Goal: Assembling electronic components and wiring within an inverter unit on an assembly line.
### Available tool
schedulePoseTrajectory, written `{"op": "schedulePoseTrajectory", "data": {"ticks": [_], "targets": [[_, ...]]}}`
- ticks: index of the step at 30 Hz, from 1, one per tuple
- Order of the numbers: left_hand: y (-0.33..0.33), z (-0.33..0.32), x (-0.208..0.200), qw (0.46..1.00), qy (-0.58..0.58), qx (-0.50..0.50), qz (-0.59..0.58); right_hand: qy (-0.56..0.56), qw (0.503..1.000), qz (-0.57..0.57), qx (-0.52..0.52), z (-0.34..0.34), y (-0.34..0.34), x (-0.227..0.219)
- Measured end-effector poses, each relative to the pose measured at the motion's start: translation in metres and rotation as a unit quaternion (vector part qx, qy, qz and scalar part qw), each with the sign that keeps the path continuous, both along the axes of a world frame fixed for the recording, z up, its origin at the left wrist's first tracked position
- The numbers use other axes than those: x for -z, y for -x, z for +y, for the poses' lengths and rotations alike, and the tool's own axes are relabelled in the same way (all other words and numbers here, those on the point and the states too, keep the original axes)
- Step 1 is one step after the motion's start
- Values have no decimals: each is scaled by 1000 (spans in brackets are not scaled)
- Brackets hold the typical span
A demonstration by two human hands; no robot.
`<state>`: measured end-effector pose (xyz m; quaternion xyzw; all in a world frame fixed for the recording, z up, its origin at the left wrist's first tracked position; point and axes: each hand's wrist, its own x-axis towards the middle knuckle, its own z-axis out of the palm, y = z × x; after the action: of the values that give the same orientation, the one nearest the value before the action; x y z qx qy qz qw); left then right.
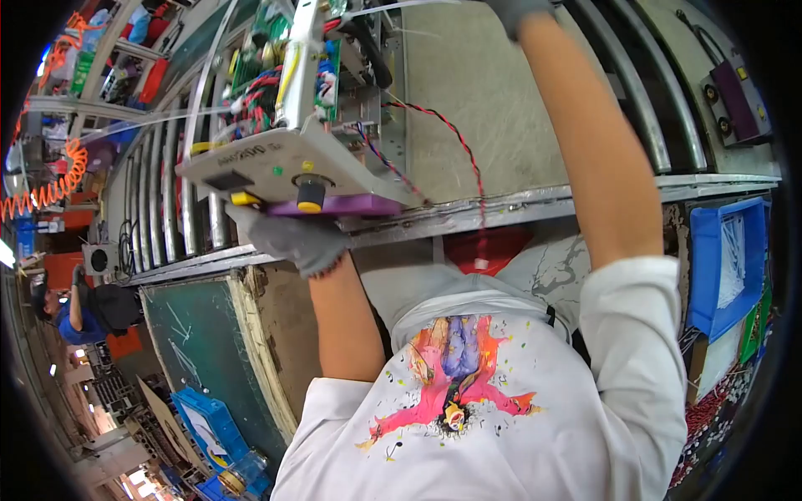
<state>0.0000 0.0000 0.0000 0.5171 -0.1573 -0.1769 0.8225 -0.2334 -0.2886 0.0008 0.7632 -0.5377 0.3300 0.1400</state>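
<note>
An uncased machine point(284, 92), which looks like a welding machine, stands at the upper left with its circuit boards and bundled wires bare. Its grey front panel point(284, 171) has a yellow-capped knob and a purple lower strip. My left hand point(292, 240), in a grey glove, is closed at the panel's lower left edge; the panel hides some fingertips. At the top edge my gloved right hand point(520, 12) is cut off and blurred, so its fingers do not show. A white cable tie point(401, 6) runs from the machine's top toward it.
A twisted red and black wire point(464, 142) hangs over the bench's metal edge. Rollers point(159, 192) lie left and right. A purple machine point(739, 100) stands far right, above a blue bin point(702, 275) of white strips. Another person point(71, 313) is at far left.
</note>
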Motion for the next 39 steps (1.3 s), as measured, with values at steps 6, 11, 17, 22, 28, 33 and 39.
{"op": "schedulePoseTrajectory", "data": {"ticks": [6,11,17,22,28,33,39], "targets": [[-15,7,13,985,37,171,-15,-261,732,-530,-339,316,-42,42],[40,39,20,863,-215,53,-454,-92,881,-407,-221,309,-70,32],[162,20,-7,774,-74,367,-511,-166,663,-701,-203,178,33,-2],[2,-9,-38,879,-56,117,-458,-76,709,-680,-169,251,45,8],[-67,-139,-24,944,39,327,-34,-116,674,-718,-129,273,12,22],[-92,-109,29,903,-78,140,-398,-47,636,-759,-133,251,35,18],[-20,-12,23,932,51,184,-309,-61,581,-767,-267,218,94,4]]}}
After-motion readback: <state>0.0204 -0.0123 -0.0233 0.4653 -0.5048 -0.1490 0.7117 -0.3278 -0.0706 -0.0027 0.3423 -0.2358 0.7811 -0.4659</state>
